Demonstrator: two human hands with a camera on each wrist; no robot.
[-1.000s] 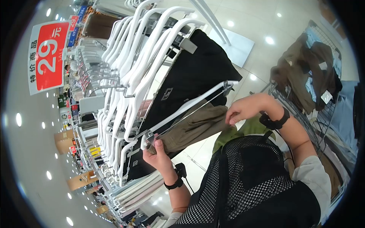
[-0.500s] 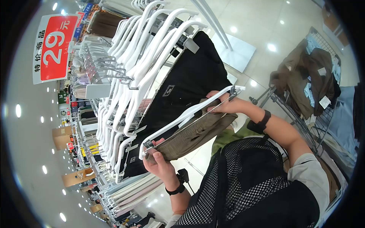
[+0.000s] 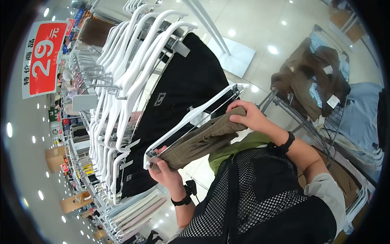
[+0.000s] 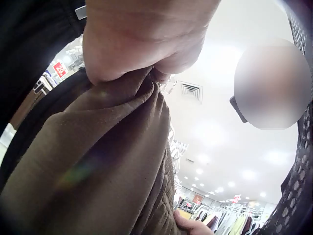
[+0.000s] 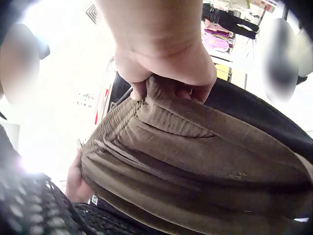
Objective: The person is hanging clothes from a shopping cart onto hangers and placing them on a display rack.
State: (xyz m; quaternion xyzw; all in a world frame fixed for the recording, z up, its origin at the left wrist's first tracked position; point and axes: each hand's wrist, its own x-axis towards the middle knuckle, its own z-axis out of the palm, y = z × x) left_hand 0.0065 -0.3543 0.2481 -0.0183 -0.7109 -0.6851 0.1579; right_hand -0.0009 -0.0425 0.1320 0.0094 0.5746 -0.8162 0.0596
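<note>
Left hand (image 3: 167,177) clamps brown trousers (image 3: 203,143) at a white hanger's (image 3: 195,113) clipped end; right hand (image 3: 252,117) pinches their other end.

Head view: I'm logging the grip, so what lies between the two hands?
The brown garment stretches between the left hand and the right hand; the head view shows it.

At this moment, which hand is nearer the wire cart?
Right hand: it grips the brown garment at the end towards the wire cart; the left hand, farther away, holds the other end.
</note>
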